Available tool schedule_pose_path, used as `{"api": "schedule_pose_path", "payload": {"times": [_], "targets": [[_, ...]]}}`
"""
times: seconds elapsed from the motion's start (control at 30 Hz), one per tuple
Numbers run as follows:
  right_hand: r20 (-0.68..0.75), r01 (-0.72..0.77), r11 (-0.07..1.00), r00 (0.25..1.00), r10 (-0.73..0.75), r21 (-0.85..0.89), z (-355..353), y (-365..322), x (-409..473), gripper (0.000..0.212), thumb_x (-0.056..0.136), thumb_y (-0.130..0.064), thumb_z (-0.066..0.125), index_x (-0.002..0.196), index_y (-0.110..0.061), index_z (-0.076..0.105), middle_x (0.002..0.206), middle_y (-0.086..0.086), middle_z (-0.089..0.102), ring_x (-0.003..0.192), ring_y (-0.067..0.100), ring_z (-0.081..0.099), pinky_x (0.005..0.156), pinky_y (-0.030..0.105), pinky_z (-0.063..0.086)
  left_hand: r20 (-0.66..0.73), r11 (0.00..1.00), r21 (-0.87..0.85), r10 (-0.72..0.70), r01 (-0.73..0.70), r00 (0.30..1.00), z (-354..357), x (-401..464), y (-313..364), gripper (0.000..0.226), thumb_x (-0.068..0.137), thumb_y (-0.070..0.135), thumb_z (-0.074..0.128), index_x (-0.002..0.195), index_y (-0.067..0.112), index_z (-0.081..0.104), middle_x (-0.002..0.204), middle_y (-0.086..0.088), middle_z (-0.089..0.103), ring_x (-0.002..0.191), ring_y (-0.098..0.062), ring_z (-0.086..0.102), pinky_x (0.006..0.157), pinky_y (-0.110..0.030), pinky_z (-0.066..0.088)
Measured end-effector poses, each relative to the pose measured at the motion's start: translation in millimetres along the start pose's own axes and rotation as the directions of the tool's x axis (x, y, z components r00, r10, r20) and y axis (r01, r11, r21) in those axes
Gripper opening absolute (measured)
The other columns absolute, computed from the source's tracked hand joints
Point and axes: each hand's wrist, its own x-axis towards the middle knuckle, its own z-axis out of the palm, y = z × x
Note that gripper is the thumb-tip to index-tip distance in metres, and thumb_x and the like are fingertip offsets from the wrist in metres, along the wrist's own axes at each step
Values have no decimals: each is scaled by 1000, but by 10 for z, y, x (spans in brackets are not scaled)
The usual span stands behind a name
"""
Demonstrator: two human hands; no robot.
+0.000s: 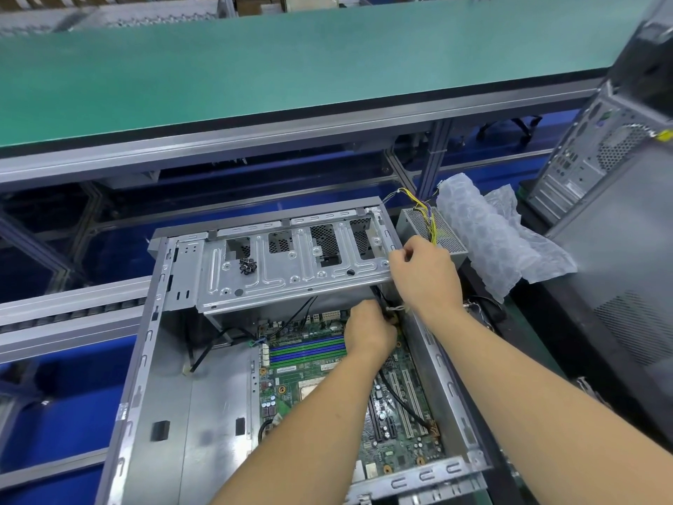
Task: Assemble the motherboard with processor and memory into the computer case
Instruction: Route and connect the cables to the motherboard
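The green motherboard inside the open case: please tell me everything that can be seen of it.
The green motherboard lies flat inside the open grey metal computer case, towards its right wall. It carries blue and green memory slots, white and black expansion slots, small capacitors and brass-coloured screw holes. A black cable runs over it. The left hand works at its far edge; both forearms hide parts of it.

Open case (153,359) on blue bench (54,424)

Legible text: none | motherboard (327,366) white sticker by memory slots: print too small | case: no readable marks
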Motion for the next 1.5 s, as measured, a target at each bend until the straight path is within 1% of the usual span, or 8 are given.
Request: {"api": "schedule_pose_path", "payload": {"times": [0.53,0.73,0.87,1.0,1.13,1.23,1.4,1.5], "targets": [[-3,-17,1000,1000,17,-2,7,-2,7,22,93,-28,49,78,-13,54,70,-3,52,64,19,48,56,34,35,19,982,113,150,-151,988,-10,-41,-13,14,87,-4,47,84,7,56,93,-22,66,87,-43,60,68,-44,49],[-14,-17,1000,1000,17,-4,14,8,14,21,93,-27,50,78,-13,55,70,-4,50,62,9,44,50,31,30,14,982,100,159,-160,987,2,-26,-49,18,86,-6,46,77,9,48,88,-21,64,83,-41,59,61,-37,41],[-12,-18,1000,1000,18,4,16,10,15,21,93,-27,49,76,-14,53,70,-4,50,63,8,44,51,31,31,12,980,103,169,-169,986,-7,-25,-82,24,87,-5,46,71,12,42,75,-13,53,77,-38,54,61,-35,35],[-13,-12,1000,1000,12,3,11,12,9,21,93,-27,50,76,-15,53,70,-4,50,63,9,45,49,28,30,4,983,80,167,-167,986,4,-21,-82,19,89,-4,47,75,10,47,87,-21,64,81,-39,58,61,-34,37],[0,-14,1000,1000,14,0,5,4,5,21,93,-28,49,78,-14,54,71,-3,52,64,16,48,54,32,35,3,982,87,169,-168,986,5,-27,-74,19,88,-5,47,76,9,48,87,-20,65,81,-39,59,62,-35,39],[-3,-11,1000,1000,11,1,6,8,8,21,93,-27,49,77,-14,53,71,-2,52,63,12,46,51,31,33,12,981,89,170,-171,985,2,-21,-69,18,88,-5,47,76,9,49,88,-21,66,81,-39,59,62,-35,41],[-8,-26,1000,1000,26,1,13,6,15,23,91,-27,49,70,-17,48,69,-2,52,61,10,45,50,29,29,9,977,116,180,-179,984,-12,-4,-68,37,89,-3,49,62,18,34,75,-12,53,71,-32,46,60,-34,34],[-5,-28,1000,1000,28,2,18,8,14,23,90,-28,49,70,-18,48,69,-2,52,61,13,46,50,30,31,28,968,152,200,-202,979,-28,17,-57,39,89,-2,51,61,17,32,78,-18,59,74,-38,54,60,-35,35]]}}
